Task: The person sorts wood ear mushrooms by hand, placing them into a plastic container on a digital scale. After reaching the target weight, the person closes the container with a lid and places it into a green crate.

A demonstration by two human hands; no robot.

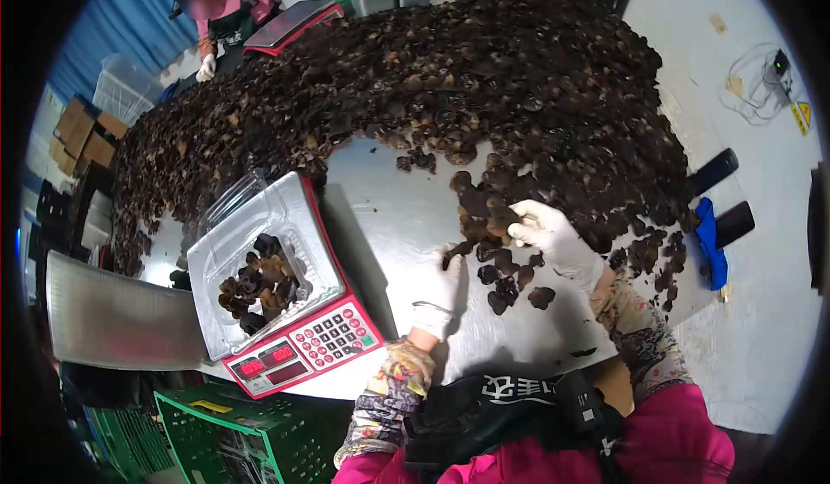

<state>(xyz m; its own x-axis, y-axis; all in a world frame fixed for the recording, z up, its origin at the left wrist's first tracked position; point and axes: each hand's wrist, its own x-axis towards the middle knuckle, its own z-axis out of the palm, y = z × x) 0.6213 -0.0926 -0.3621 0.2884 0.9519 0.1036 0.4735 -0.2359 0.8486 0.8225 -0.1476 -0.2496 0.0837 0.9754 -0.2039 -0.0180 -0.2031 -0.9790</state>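
the left hand (438, 287) in a white glove pinches one dark dried mushroom piece (456, 250), while the right hand (553, 235) curls over the loose dark mushroom heap (484, 95) on the pale metal surface (389, 216). best to pick only whole pieces and carry them across to the clear plastic tray (259, 259) on the red-edged weighing scale (303, 350).

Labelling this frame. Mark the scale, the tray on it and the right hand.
scale (333, 339): head view, on its keypad.
tray (226, 240): head view, on its clear left wall.
right hand (552, 235): head view, on the back of the white glove.
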